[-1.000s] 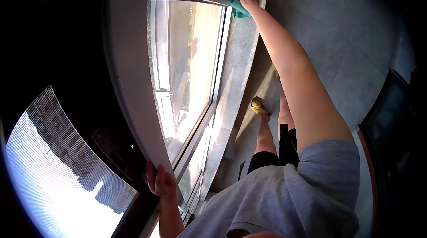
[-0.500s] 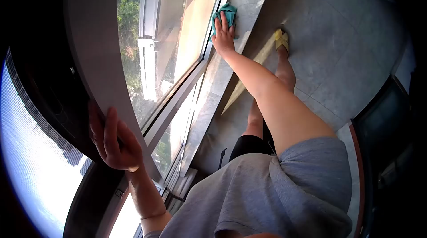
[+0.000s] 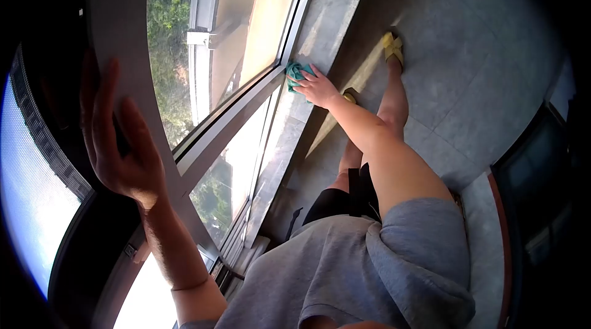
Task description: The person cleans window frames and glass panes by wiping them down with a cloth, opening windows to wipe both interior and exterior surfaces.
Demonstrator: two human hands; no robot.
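Observation:
My right hand (image 3: 317,87) presses a crumpled teal cleaning cloth (image 3: 297,75) onto the grey stone windowsill (image 3: 329,12), close to the foot of the window frame. Its fingers lie over the cloth, which bunches out past them. At the left of the view, my left hand (image 3: 126,144) is raised beside the dark upright window frame (image 3: 123,33). The fingers of that hand are stretched out and slightly apart, with nothing held. I cannot tell whether the palm touches the frame.
The window pane (image 3: 234,33) looks out on trees and a wall. A mesh screen (image 3: 43,187) curves along the left. Below the sill spreads a grey tiled floor (image 3: 468,52), with my foot in a yellow slipper (image 3: 392,48). A dark glass-like panel (image 3: 535,169) stands at right.
My right hand and the cloth have slid along the sill towards me, to beside the frame's crossing bar. My left hand has shifted left and up in the view.

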